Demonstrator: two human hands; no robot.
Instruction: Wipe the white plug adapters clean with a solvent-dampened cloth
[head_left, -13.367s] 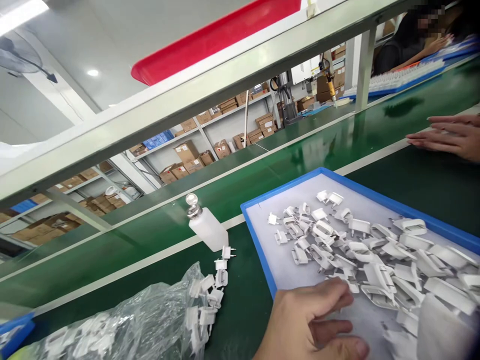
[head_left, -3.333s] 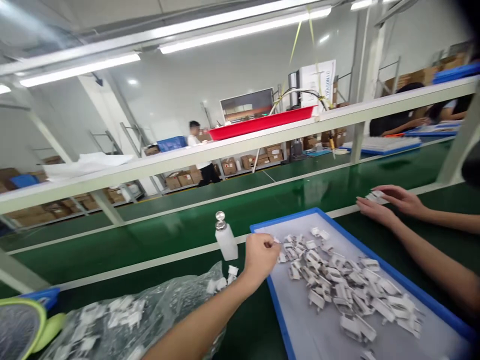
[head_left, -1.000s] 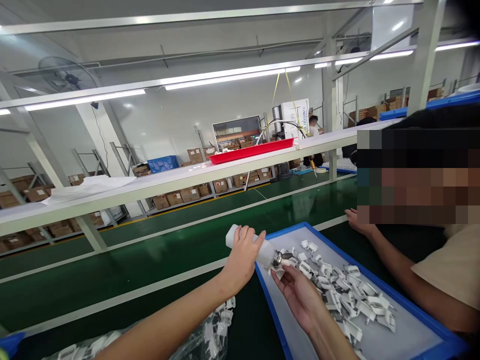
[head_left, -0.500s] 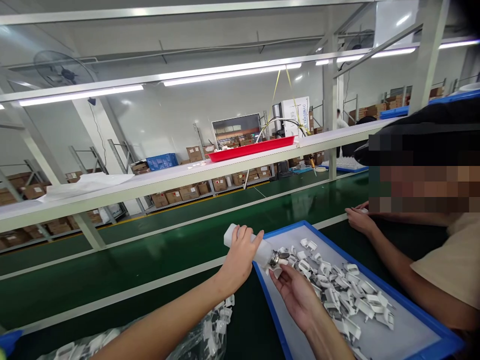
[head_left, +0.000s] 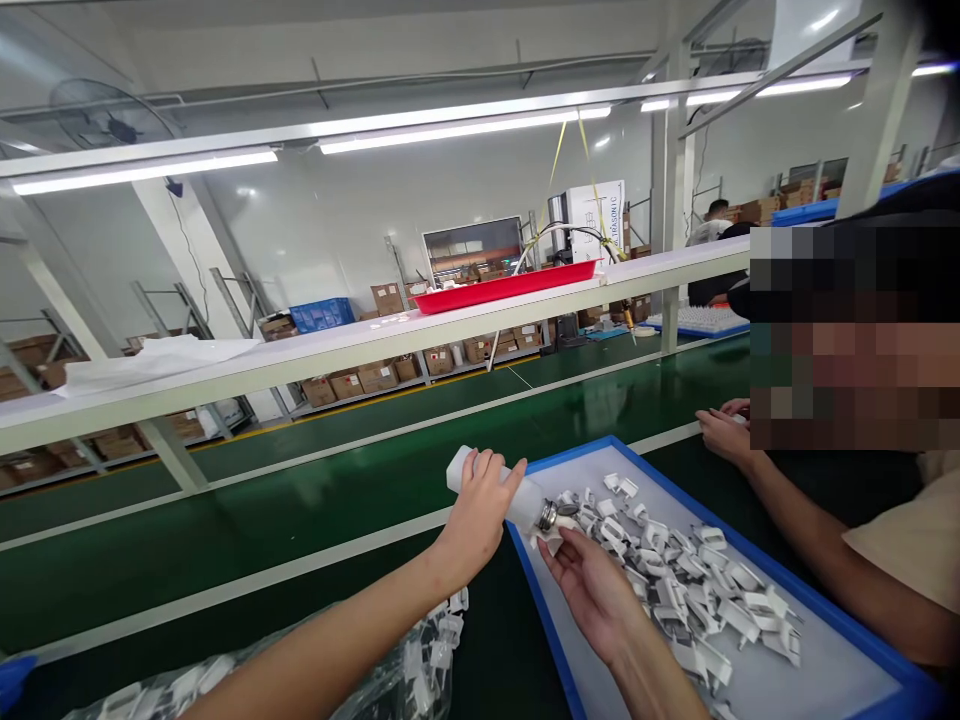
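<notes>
My left hand (head_left: pixel 480 510) grips a white plastic bottle (head_left: pixel 525 500) tipped on its side, its metal cap (head_left: pixel 547 517) pointing right. Just below the cap, my right hand (head_left: pixel 589 580) lies palm up and pinches a small white piece (head_left: pixel 551 540) against the nozzle. Both hands hover over the near left corner of a blue tray (head_left: pixel 570 462) with a grey liner. Several white plug parts (head_left: pixel 690 590) lie heaped in the tray.
A clear plastic bag of white plug parts (head_left: pixel 420 660) lies at the lower left on the green conveyor (head_left: pixel 300 510). A co-worker's hand (head_left: pixel 724 432) and arm rest right of the tray. A white shelf rail (head_left: pixel 360 345) with a red tray (head_left: pixel 510 285) runs overhead.
The bottle went from standing on the belt to being held tipped in my left hand. Over the last second both hands have stayed nearly still; the view has shifted slightly.
</notes>
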